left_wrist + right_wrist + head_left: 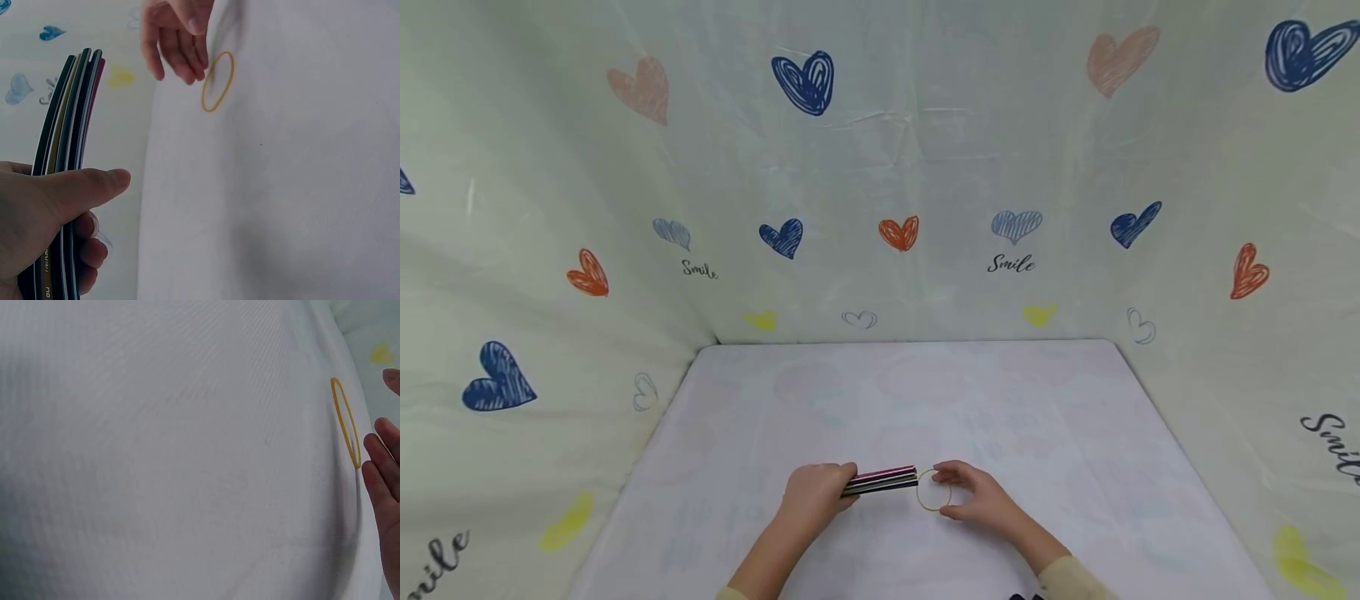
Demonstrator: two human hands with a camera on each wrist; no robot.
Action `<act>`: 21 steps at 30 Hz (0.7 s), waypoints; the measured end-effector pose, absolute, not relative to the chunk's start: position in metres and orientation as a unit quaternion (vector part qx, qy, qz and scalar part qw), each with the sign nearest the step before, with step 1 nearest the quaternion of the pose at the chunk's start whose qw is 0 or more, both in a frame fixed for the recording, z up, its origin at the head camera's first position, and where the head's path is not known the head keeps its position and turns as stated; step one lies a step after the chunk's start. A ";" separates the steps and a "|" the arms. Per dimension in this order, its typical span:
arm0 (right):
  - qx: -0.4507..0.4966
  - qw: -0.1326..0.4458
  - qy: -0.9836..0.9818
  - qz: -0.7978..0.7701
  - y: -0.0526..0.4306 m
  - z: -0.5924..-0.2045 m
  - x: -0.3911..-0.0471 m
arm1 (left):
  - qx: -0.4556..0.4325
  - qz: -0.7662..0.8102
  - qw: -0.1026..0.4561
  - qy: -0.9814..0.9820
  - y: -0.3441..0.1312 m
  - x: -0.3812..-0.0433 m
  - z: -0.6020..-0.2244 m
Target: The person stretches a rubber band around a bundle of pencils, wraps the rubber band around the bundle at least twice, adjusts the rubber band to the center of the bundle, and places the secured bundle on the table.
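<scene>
My left hand [815,496] grips a bundle of pencils [883,480], mostly dark, with one magenta and one olive among them. In the left wrist view the pencils [69,125] point upward out of the fist, and the thumb [94,190] lies across them. Just off the bundle's end is a thin yellow rubber band [919,498], a round loop in the head view. My right hand [981,496] is beside the band, thumb and fingers spread apart. Its fingertips [199,74] come right at the band's edge in the left wrist view.
A white-covered table [775,400] lies beneath both hands. Pale curtains [880,167] printed with hearts and "Smile" stand behind it and at both sides. A small dark object [1024,597] shows at the bottom edge near the right sleeve [1071,577].
</scene>
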State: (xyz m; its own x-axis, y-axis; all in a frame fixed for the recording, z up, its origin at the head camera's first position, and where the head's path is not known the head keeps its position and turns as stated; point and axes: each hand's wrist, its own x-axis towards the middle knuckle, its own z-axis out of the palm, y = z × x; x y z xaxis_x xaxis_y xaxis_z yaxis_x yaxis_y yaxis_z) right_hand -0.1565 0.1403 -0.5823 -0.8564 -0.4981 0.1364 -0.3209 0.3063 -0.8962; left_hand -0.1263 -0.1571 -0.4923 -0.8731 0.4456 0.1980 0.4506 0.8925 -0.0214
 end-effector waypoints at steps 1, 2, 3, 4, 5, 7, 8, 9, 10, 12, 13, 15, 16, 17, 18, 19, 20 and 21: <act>-0.252 0.093 0.808 -0.525 0.141 -0.584 -0.157 | -0.230 -0.015 0.096 -0.968 -0.157 -0.126 -0.493; -0.249 0.101 0.811 -0.520 0.141 -0.585 -0.158 | -0.228 -0.016 0.092 -0.969 -0.157 -0.125 -0.494; -0.247 0.106 0.814 -0.514 0.141 -0.586 -0.158 | -0.226 -0.017 0.090 -0.970 -0.157 -0.125 -0.495; -0.248 0.110 0.817 -0.509 0.142 -0.586 -0.159 | -0.226 -0.019 0.088 -0.970 -0.157 -0.124 -0.496; -0.249 0.113 0.818 -0.506 0.142 -0.585 -0.159 | -0.226 -0.021 0.088 -0.970 -0.156 -0.124 -0.496; -0.255 0.113 0.821 -0.499 0.143 -0.584 -0.161 | -0.225 -0.025 0.088 -0.970 -0.156 -0.124 -0.497; -0.257 0.112 0.822 -0.496 0.144 -0.584 -0.161 | -0.226 -0.026 0.089 -0.970 -0.156 -0.124 -0.497; -0.259 0.111 0.824 -0.492 0.145 -0.583 -0.162 | -0.226 -0.027 0.091 -0.970 -0.156 -0.125 -0.497; -0.260 0.110 0.826 -0.488 0.146 -0.583 -0.163 | -0.226 -0.027 0.092 -0.969 -0.156 -0.125 -0.497; -0.260 0.110 0.831 -0.478 0.149 -0.583 -0.164 | -0.226 -0.027 0.093 -0.969 -0.156 -0.125 -0.496; -0.260 0.109 0.834 -0.474 0.151 -0.583 -0.165 | -0.226 -0.027 0.094 -0.969 -0.156 -0.126 -0.496; -0.261 0.105 0.838 -0.469 0.154 -0.584 -0.166 | -0.226 -0.026 0.096 -0.969 -0.156 -0.126 -0.495; -0.262 0.104 0.838 -0.467 0.155 -0.584 -0.167 | -0.226 -0.026 0.095 -0.969 -0.157 -0.126 -0.495; -0.263 0.101 0.839 -0.465 0.157 -0.584 -0.167 | -0.225 -0.025 0.095 -0.969 -0.157 -0.126 -0.495; -0.264 0.099 0.840 -0.463 0.159 -0.584 -0.168 | -0.225 -0.024 0.094 -0.970 -0.157 -0.127 -0.495; -0.264 0.097 0.841 -0.462 0.160 -0.584 -0.168 | -0.225 -0.024 0.094 -0.970 -0.157 -0.127 -0.495; -0.264 0.095 0.843 -0.459 0.162 -0.584 -0.169 | -0.224 -0.024 0.093 -0.970 -0.157 -0.127 -0.495; -0.265 0.093 0.843 -0.458 0.164 -0.583 -0.169 | -0.224 -0.024 0.094 -0.970 -0.157 -0.127 -0.495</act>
State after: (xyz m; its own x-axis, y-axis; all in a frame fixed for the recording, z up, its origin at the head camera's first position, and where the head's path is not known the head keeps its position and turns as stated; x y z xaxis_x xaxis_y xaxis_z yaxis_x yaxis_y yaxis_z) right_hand -0.1690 0.1635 -0.5831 -0.8427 -0.5314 0.0861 -0.3614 0.4399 -0.8221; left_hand -0.1274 -0.1566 -0.4952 -0.8823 0.4297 0.1922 0.4387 0.8986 0.0047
